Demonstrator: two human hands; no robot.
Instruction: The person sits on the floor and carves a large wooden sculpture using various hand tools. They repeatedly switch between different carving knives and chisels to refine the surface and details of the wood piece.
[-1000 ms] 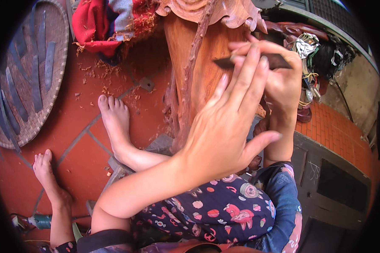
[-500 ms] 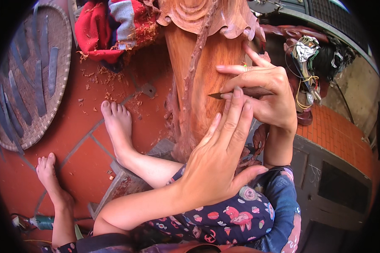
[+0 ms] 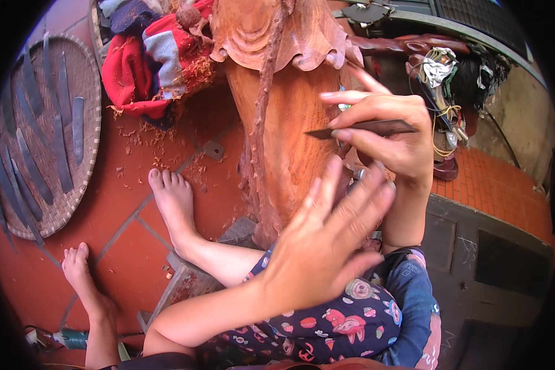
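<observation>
Red tiles with grey grout make up the floor (image 3: 129, 277), and a grey panel (image 3: 505, 265) fills the lower right. On the floor's left part lies a round woven tray (image 3: 86, 74) of dark flat blades (image 3: 60, 154), a few poking over its lower left rim. Between the tray and the carved wooden piece (image 3: 296, 105) sits a red and grey cloth (image 3: 126, 74), with curled shavings (image 3: 194, 80) clinging to its edge and scattered on the tiles below.

The wooden piece is straight ahead of the person, a wavy carved collar (image 3: 240, 43) above its smoother body and a knobbly branch (image 3: 262, 105) running down it; what bears it is hidden. The right hand (image 3: 391, 145) pinches a dark pointed tool (image 3: 382, 127) between thumb and fingers, its tip pointing left over the smooth body; contact cannot be told. Just below, the left hand (image 3: 324, 253) is blurred, fingers loosely spread, gripping nothing visible. Two bare feet (image 3: 172, 197) show between the tray and the wooden piece.
</observation>
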